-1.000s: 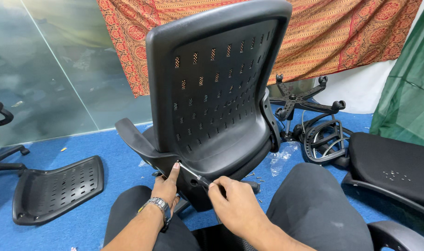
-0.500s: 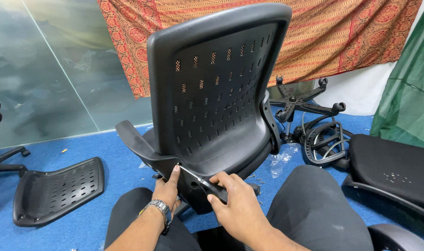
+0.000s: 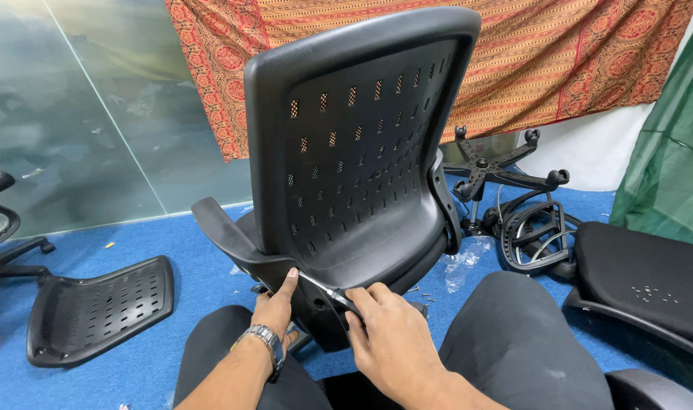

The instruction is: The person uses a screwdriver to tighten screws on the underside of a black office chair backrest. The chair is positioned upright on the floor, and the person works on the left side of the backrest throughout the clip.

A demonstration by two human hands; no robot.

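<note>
Meanwhile right hand (image 3: 388, 334) slid its screwdriver (image 3: 327, 291) slightly rightward.

One view only, worn on the head, tilting down and forward over the person's own lap. It sits close to the black chair back (image 3: 361, 144), which fills the centre, facing the blue floor (image 3: 134, 235) and glass wall (image 3: 80, 114) beyond.

A black perforated plastic chair backrest (image 3: 354, 144) stands upright, armrest attached, directly above the fingers (image 3: 289, 282). A screwdriver (image 3: 327, 292), shaft slanting up-left, lies gripped between them at its base.
</note>
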